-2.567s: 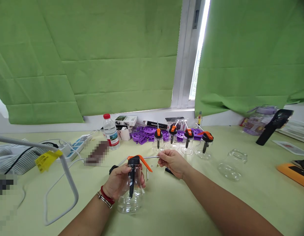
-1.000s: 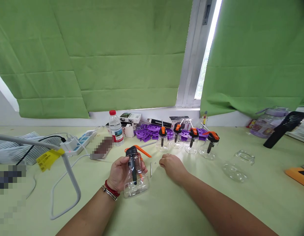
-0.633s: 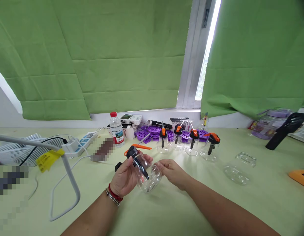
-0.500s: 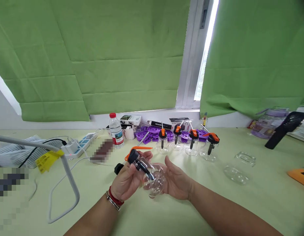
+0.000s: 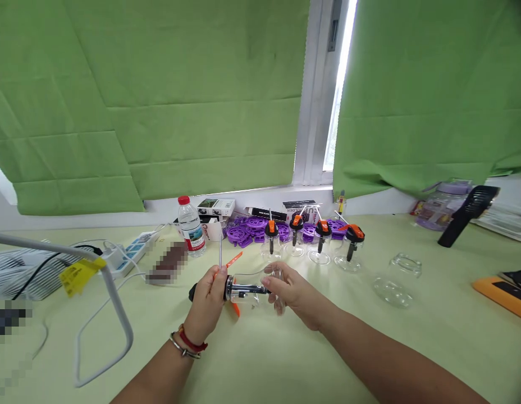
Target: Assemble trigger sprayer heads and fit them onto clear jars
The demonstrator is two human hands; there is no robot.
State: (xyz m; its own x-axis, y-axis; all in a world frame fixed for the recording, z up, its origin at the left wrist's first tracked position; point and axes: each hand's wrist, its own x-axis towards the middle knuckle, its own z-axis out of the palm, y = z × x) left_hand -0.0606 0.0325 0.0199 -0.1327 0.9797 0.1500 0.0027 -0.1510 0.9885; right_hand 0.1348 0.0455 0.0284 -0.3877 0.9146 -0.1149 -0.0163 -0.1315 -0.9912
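Note:
A clear glass jar (image 5: 254, 304) lies sideways between my hands, its mouth to the left. My left hand (image 5: 208, 306) is closed around the black cap (image 5: 229, 288) at that mouth. A dark tube with a shiny surface (image 5: 250, 290) runs from the cap into the jar. My right hand (image 5: 296, 292) grips the jar's wide base, with the thumb on the near side. A thin metal rod (image 5: 220, 252) sticks up by my left thumb. Orange blade-like strips (image 5: 234, 259) show above and below the cap; how they attach is hidden.
Behind my hands stand several glass jars with black-and-orange caps (image 5: 323, 229), before purple plastic parts (image 5: 256, 224). A capless glass jar (image 5: 395, 286) is at right. A water bottle (image 5: 191, 227), power strip (image 5: 136, 252) and bent grey tube (image 5: 121, 314) are at left.
The jar has turned from slanting to nearly level. My left hand now wraps the cap more fully, and my right hand has gone from cupping the base to gripping it. The view has shifted slightly right.

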